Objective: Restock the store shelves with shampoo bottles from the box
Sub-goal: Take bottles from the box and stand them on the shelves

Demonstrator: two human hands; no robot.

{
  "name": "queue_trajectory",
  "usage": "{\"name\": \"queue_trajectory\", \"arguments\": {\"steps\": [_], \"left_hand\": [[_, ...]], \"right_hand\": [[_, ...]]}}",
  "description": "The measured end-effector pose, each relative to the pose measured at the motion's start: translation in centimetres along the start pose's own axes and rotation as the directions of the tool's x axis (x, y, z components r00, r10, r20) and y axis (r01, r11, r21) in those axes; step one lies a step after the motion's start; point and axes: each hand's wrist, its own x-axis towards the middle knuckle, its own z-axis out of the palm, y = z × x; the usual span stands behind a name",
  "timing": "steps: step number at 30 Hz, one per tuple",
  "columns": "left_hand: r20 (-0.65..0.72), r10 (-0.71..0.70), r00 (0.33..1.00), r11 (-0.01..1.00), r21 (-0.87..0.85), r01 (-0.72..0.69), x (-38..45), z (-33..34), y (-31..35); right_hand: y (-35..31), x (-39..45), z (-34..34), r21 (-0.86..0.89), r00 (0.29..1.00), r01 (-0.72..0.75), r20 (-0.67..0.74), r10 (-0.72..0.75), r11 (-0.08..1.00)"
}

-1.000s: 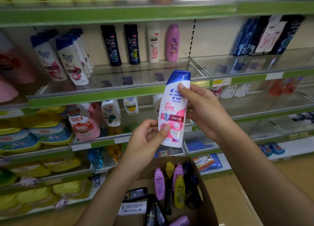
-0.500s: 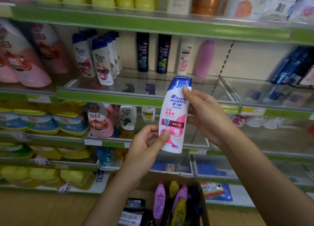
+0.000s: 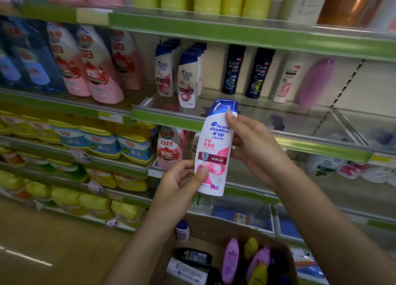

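White with a blue cap and pink swirl label, the shampoo bottle [image 3: 215, 149] stands upright in mid-air before the shelf [image 3: 171, 118]. Left hand [image 3: 180, 183] pinches its base, right hand [image 3: 255, 149] grips its side. Below, the box [image 3: 214, 229] holds more bottles.

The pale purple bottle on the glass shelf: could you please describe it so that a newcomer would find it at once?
Find the glass shelf with the green front strip, just behind the white shampoo bottle that both hands hold. Along its back stand two dark Clear bottles, then a white Clear bottle. The pale purple bottle is at the right end of that row, the only one with no readable label.
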Motion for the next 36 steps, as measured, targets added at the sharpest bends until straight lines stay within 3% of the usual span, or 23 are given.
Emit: {"name": "queue_trajectory", "arguments": {"steps": [8,22,36], "left_hand": [[0.015,-0.032,0.999,0.999,-0.006,0.032,-0.4,-4.8,-0.3],[-0.005,-0.066,0.998,0.998,-0.022,0.065,0.3,-4.6,-0.7],[0.15,-0.074,0.986,0.997,0.023,0.071,11.9,-15.2,0.3]], "right_hand": [[1.5,0.3,4.3,0.016,0.999,-0.032,0.005,0.032,0.999],[1.4,1.3,4.5,-0.029,0.997,-0.073,0.005,0.073,0.997],[2.3,11.9,12.5,0.049,0.991,-0.054,-0.122,0.059,0.997]]}}
